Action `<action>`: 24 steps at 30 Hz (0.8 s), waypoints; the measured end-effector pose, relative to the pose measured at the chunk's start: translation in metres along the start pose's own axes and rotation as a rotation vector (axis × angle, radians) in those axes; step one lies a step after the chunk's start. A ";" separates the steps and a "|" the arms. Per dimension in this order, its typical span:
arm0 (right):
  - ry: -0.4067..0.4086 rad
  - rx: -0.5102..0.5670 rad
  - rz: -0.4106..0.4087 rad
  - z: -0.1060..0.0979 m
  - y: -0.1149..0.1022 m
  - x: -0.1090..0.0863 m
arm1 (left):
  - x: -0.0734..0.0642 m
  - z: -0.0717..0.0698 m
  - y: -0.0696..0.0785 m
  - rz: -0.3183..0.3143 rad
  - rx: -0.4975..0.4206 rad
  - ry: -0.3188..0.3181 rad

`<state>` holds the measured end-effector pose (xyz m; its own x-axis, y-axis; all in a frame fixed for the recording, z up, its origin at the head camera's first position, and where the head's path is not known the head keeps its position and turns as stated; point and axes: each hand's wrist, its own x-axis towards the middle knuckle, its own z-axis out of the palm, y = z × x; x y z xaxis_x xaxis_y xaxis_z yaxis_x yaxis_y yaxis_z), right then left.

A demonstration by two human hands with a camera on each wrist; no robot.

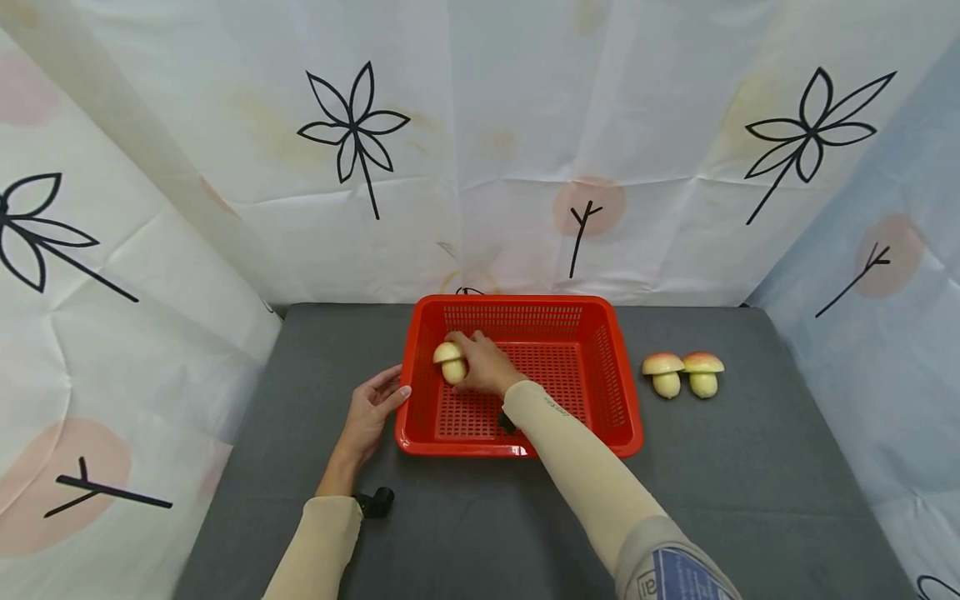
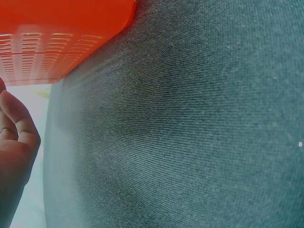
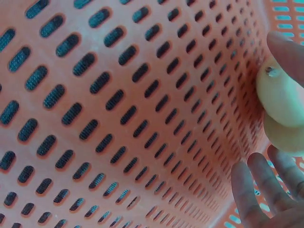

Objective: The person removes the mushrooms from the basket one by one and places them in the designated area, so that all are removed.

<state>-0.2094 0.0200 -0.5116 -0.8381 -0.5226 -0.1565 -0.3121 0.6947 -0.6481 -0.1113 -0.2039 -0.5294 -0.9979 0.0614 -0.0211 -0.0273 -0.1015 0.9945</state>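
Observation:
Inside the red plastic basket (image 1: pixel 600 375), toward its left end, my right hand (image 1: pixel 485 365) holds a toy mushroom (image 1: pixel 450 360) with a pale yellow cap and a rounded stem. In the right wrist view, the thumb is on one side of the mushroom (image 3: pixel 283 97) and the fingertips (image 3: pixel 243 178) are on the other, close over the perforated floor. My left hand (image 1: pixel 369 415) rests at the basket's left rim from outside, its thumb tip at the edge. The left wrist view shows its fingers (image 2: pixel 16 114) extended near the basket wall (image 2: pixel 61 23).
Two more toy mushrooms (image 1: pixel 662 372) with reddish-topped caps lie side by side to the right of the basket, on the grey table (image 1: pixel 705 483). A white printed curtain (image 1: pixel 480 150) hangs behind the table and along both sides. Both forearms reach in from the front.

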 end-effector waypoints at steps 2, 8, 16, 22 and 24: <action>0.006 -0.038 -0.001 0.002 -0.001 0.000 | 0.000 0.000 0.000 -0.001 -0.004 -0.003; 0.012 -0.081 0.007 0.004 -0.004 -0.003 | 0.001 -0.001 -0.001 -0.008 -0.009 -0.003; 0.005 -0.010 0.009 0.003 -0.003 -0.007 | 0.000 -0.001 -0.002 -0.012 -0.015 0.002; 0.011 0.181 0.009 0.001 0.001 -0.008 | 0.001 -0.002 -0.003 -0.008 -0.010 -0.001; 0.018 0.232 -0.003 -0.001 0.002 -0.009 | 0.001 -0.002 -0.003 -0.006 -0.005 -0.003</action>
<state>-0.2034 0.0266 -0.5105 -0.8458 -0.5142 -0.1421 -0.2054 0.5597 -0.8028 -0.1125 -0.2055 -0.5330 -0.9976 0.0645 -0.0267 -0.0334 -0.1065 0.9938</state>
